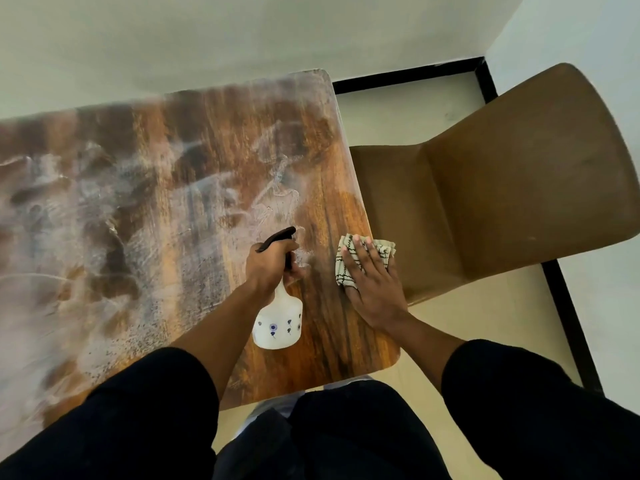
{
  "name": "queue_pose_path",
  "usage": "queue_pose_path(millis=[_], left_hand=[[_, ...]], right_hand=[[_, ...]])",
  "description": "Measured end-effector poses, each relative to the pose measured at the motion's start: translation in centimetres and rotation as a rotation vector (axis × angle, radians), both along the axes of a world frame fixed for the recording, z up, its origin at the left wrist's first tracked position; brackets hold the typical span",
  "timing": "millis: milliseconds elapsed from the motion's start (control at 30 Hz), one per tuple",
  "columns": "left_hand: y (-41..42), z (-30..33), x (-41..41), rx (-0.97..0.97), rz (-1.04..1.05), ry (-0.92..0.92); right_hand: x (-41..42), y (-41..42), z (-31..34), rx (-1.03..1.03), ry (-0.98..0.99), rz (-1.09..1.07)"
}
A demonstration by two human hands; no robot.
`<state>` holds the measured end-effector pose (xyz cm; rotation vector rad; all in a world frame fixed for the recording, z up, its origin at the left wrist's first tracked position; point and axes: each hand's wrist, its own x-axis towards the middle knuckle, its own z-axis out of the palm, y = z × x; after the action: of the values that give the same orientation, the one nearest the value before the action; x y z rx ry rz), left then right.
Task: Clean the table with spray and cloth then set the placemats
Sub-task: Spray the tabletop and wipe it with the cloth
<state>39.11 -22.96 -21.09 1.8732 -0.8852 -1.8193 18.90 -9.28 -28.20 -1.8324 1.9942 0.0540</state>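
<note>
Spray and wipe under way at the counter's right end, placemats nowhere in sight.

The wooden counter (145, 202) is streaked with wet smears; beside it stands a brown chair (502, 202). The left hand (273, 265) curls round the white spray bottle (277, 323)'s neck, while the right hand (372, 282) lies spread flat on the checked cloth (346, 271) at the edge. Next, I'd judge: sweep that cloth leftward through the smears.

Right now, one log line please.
left hand grips white spray bottle | right hand presses checked cloth | wooden table streaky
</note>
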Motion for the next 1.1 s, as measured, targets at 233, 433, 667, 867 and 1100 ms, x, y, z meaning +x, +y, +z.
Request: queue_pose_path(millis=[233,433,667,867,1100], left_hand=[[-1.6,-0.2,-0.9,-0.012,-0.046,-0.022],[-1.7,-0.5,-1.6,0.034,-0.061,-0.063],[-0.8,-0.6,-2.1,0.07,-0.03,0.001],[0.1,-0.6,-2.4,0.065,-0.022,0.006],[-0.6,-0.2,-2.9,0.07,0.005,-0.02]], right_hand=[[-2.4,-9.3,0.7,0.038,0.033,0.046],[-2.9,-13.6,0.7,0.065,0.033,0.026],[-0.4,-3.0,0.5,-0.016,-0.04,-0.062],[0.1,-0.1,-0.1,-0.017,-0.02,-0.059],[-1.9,-9.2,0.3,-0.006,-0.002,-0.024]])
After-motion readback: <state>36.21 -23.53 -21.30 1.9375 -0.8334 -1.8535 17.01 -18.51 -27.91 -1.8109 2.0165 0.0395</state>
